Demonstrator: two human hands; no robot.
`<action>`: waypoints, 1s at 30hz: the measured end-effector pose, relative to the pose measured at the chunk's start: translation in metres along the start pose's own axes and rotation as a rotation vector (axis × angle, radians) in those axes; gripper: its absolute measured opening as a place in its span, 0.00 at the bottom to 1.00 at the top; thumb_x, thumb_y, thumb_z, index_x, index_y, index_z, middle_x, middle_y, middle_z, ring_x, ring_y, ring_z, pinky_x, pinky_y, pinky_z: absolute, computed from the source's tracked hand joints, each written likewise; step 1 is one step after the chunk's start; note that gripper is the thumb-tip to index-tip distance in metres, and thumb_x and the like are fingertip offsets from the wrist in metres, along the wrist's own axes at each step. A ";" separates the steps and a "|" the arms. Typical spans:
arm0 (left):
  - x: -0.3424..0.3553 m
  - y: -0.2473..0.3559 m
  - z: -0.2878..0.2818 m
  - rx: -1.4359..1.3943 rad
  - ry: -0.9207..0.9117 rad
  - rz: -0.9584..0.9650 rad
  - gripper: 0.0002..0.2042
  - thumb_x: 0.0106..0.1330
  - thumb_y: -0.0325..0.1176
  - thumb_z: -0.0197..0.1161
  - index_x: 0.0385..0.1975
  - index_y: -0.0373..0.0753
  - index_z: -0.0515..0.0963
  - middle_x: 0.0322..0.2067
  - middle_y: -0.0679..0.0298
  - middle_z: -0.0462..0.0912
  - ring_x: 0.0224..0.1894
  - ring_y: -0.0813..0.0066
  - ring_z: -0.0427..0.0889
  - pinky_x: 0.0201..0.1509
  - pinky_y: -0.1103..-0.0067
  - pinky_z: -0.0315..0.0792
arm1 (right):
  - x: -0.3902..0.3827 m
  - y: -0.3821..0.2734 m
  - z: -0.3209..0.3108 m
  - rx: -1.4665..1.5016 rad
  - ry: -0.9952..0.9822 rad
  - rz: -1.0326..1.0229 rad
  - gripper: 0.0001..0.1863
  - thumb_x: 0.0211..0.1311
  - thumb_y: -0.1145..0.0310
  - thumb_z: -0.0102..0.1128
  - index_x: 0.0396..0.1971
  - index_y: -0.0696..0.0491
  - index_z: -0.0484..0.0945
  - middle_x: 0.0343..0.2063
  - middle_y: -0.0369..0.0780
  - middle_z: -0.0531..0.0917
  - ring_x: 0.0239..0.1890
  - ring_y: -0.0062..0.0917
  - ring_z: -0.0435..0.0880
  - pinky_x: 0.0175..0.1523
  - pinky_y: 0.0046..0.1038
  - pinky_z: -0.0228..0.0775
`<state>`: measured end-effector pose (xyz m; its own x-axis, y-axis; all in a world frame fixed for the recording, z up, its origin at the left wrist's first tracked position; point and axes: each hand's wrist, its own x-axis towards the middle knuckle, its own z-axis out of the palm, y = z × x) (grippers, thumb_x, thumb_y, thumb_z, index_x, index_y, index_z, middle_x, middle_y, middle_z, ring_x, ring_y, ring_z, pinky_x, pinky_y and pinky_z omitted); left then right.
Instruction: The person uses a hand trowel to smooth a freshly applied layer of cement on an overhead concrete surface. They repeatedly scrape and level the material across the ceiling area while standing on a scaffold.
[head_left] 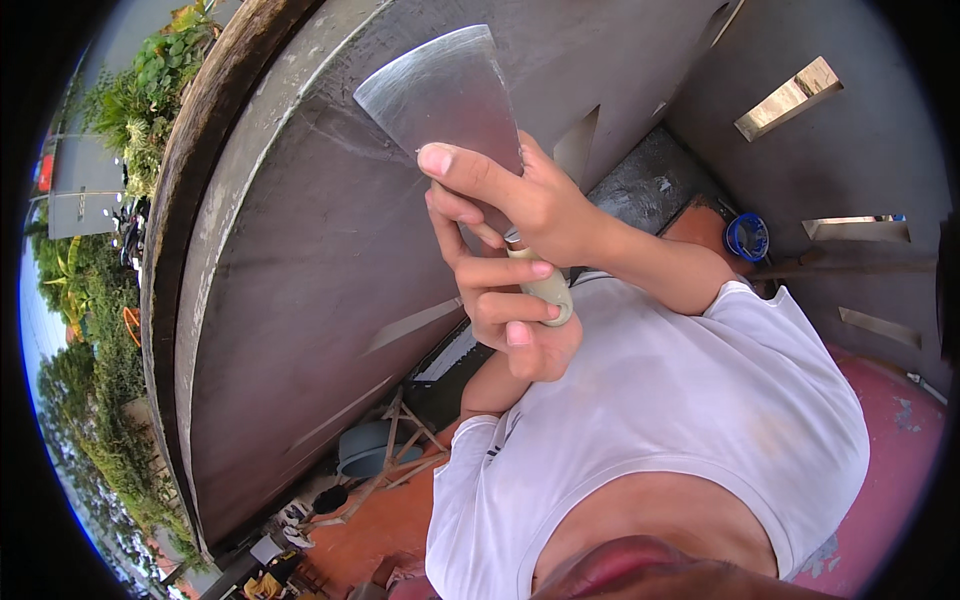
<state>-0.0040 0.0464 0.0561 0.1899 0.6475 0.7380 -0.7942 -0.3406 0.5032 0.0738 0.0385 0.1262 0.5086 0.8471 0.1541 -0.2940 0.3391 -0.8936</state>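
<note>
Held up in front of my chest is a putty knife with a wide, flared steel blade (450, 85) and a short cream handle (550, 287). The fingers of my left hand (500, 300) are curled round the handle. Higher up, my right hand (540, 195) grips the lower part of the blade, its thumb lying across the metal face. The wide edge points up and to the left, away from me. Where the blade meets the handle, my fingers partly cover it. Both hands are close together, one above the other.
A grey-brown wall (300, 240) with slots curves along my left, greenery (110, 390) beyond it. Another slotted wall (860, 130) stands at the right, near a blue bucket (746, 237). A grey basin (375, 450) and a wooden frame (395, 465) stand on the orange floor (370, 535).
</note>
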 end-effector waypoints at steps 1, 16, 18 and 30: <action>-0.002 0.000 -0.001 0.036 -0.009 0.011 0.13 0.58 0.39 0.44 0.16 0.43 0.70 0.29 0.63 0.78 0.67 0.34 0.50 0.68 0.47 0.49 | -0.001 -0.001 -0.001 -0.007 -0.008 0.007 0.27 0.65 0.53 0.54 0.09 0.52 0.64 0.08 0.32 0.66 0.13 0.16 0.68 0.21 0.21 0.55; -0.005 -0.010 0.010 0.089 0.062 0.037 0.12 0.52 0.38 0.44 0.12 0.41 0.70 0.20 0.64 0.77 0.64 0.28 0.55 0.64 0.44 0.53 | 0.001 -0.012 -0.006 0.005 -0.067 0.039 0.24 0.66 0.54 0.52 0.11 0.50 0.63 0.09 0.31 0.65 0.12 0.15 0.65 0.19 0.19 0.53; -0.008 -0.012 0.005 0.086 0.035 0.028 0.12 0.52 0.38 0.44 0.12 0.41 0.70 0.20 0.64 0.77 0.64 0.28 0.56 0.64 0.44 0.53 | 0.002 -0.016 -0.006 -0.012 -0.058 0.065 0.27 0.66 0.53 0.52 0.09 0.50 0.62 0.07 0.33 0.65 0.12 0.18 0.71 0.20 0.20 0.55; -0.018 -0.003 0.004 0.099 0.102 -0.021 0.14 0.58 0.36 0.42 0.14 0.41 0.69 0.21 0.63 0.77 0.67 0.28 0.50 0.67 0.47 0.48 | 0.002 -0.004 0.000 -0.004 -0.053 0.065 0.24 0.67 0.55 0.50 0.11 0.50 0.63 0.10 0.29 0.65 0.12 0.13 0.63 0.19 0.19 0.53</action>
<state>-0.0030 0.0330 0.0427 0.1423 0.7190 0.6803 -0.7288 -0.3890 0.5635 0.0764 0.0386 0.1302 0.4447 0.8879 0.1179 -0.3217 0.2812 -0.9041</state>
